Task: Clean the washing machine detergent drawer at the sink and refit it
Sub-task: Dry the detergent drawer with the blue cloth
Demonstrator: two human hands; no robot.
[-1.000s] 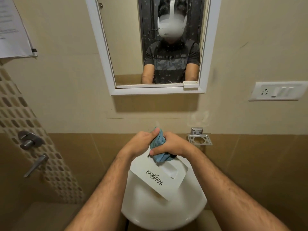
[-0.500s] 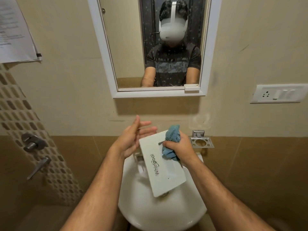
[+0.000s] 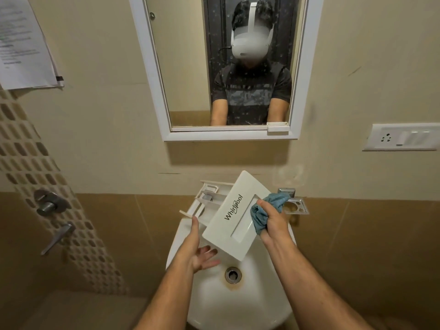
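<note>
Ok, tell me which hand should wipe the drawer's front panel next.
Right. The right hand already grips the blue cloth against the detergent drawer panel; the left hand is open beneath, supporting it.

A white detergent drawer [image 3: 234,215], its front panel printed "Whirlpool", is held tilted above the white sink [image 3: 240,303], the panel's lower corner over the basin near the drain and its compartments toward the wall. A crumpled blue cloth [image 3: 264,210] lies against the panel's recessed handle.
</note>
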